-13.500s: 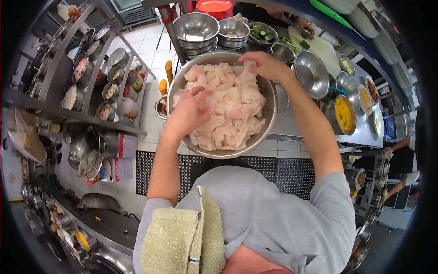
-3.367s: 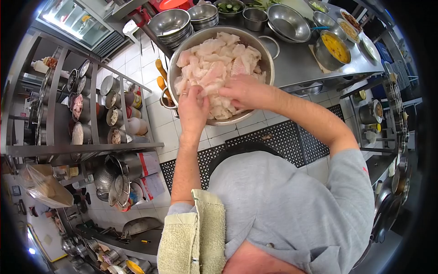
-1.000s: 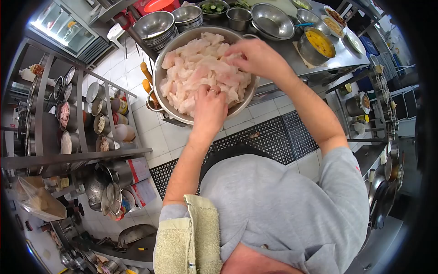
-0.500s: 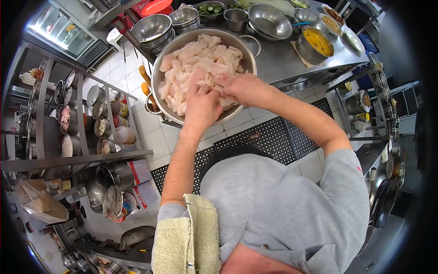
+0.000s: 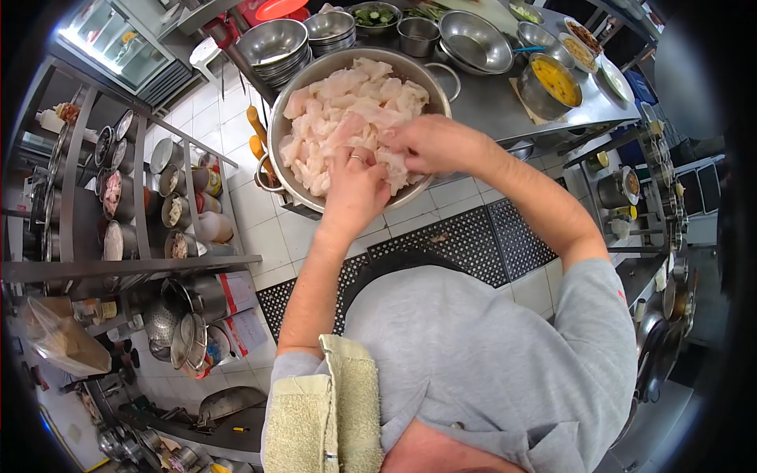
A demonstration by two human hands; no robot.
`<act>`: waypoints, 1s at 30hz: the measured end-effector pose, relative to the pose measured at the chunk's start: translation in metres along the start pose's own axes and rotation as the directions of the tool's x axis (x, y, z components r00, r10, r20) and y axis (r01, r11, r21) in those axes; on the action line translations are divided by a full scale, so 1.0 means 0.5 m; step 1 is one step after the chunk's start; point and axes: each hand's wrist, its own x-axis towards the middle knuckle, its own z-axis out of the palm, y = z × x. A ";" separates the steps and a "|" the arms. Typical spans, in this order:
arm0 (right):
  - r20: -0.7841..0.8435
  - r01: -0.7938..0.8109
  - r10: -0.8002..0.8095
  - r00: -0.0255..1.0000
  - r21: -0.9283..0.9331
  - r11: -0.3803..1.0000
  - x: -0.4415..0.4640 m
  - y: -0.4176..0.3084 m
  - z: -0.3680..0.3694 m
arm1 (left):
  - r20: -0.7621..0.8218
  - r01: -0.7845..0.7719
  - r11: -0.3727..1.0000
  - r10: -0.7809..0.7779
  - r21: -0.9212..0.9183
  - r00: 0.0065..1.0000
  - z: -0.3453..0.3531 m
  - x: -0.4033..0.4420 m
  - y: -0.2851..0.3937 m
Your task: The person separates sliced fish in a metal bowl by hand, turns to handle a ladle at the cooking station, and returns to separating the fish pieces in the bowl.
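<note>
A large steel pot [image 5: 277, 167] with two side handles holds a heap of pale pink-white raw fish or meat pieces [image 5: 343, 102]. My left hand [image 5: 356, 185], with a ring on one finger, rests at the near part of the heap, its fingers curled onto a piece. My right hand [image 5: 430, 146] is just to its right over the pieces, fingers bent and pressed together. What its fingertips hold is too small to make out. The two hands are close together but a little apart.
Stacked steel bowls [image 5: 273, 43] stand behind the pot. On the steel counter [image 5: 501, 102] are a wide bowl [image 5: 475, 41], a pot of yellow food [image 5: 552, 83] and several plates. A shelf rack [image 5: 142, 264] with containers is at the left. Black mats [image 5: 465, 244] lie on the floor.
Since half a second ago my right hand has lifted slightly and turned at the wrist, a little farther from my left hand. A second ago it was at the pot's far right side.
</note>
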 end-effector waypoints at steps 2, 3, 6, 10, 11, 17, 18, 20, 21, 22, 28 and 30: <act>-0.027 0.028 -0.027 0.999 0.046 0.999 0.020 0.013 -0.023 | -0.042 0.016 0.998 -0.018 -0.054 0.999 -0.013 0.010 -0.005; -0.025 0.024 -0.023 0.999 0.048 0.999 0.030 0.010 -0.032 | -0.084 0.033 0.994 -0.042 -0.107 0.996 -0.021 0.013 -0.004; -0.329 0.075 -0.012 0.944 0.181 0.981 0.039 -0.012 -0.055 | -0.057 0.138 0.988 -0.142 -0.068 0.988 -0.053 0.016 0.005; -0.405 0.044 -0.063 0.912 -0.055 0.998 0.007 -0.010 0.023 | 0.002 0.099 0.995 -0.100 0.026 0.995 -0.029 -0.015 -0.003; -0.279 -0.053 0.030 0.960 -0.076 0.996 -0.004 -0.014 0.046 | 0.002 0.060 0.996 -0.060 0.065 0.998 -0.022 -0.022 0.003; -0.267 -0.022 -0.014 0.964 -0.133 0.991 -0.003 -0.027 0.105 | -0.015 0.003 0.989 -0.001 0.146 1.000 -0.016 -0.020 0.018; -0.304 -0.036 -0.012 0.953 -0.152 0.988 0.004 -0.023 0.106 | 0.013 -0.014 0.990 0.012 0.137 1.000 -0.016 -0.018 0.016; -0.251 -0.092 0.042 0.967 -0.191 0.977 0.013 -0.020 0.104 | 0.017 -0.007 0.988 0.004 0.153 1.000 -0.008 -0.018 0.011; -0.204 -0.150 0.103 0.974 -0.231 0.961 0.015 -0.018 0.103 | 0.026 -0.006 0.986 0.001 0.169 1.000 -0.002 -0.017 0.009; -0.204 -0.152 0.105 0.973 -0.231 0.961 0.016 -0.013 0.101 | 0.026 -0.007 0.986 0.003 0.167 1.000 0.005 -0.014 0.007; -0.257 -0.154 0.076 0.963 -0.297 0.942 0.010 0.014 0.071 | 0.008 -0.115 0.974 0.116 0.194 0.993 0.031 0.016 0.000; -0.313 -0.219 0.146 0.939 -0.213 0.952 0.011 0.026 0.056 | 0.006 -0.178 0.953 0.182 0.244 0.983 0.032 0.027 0.005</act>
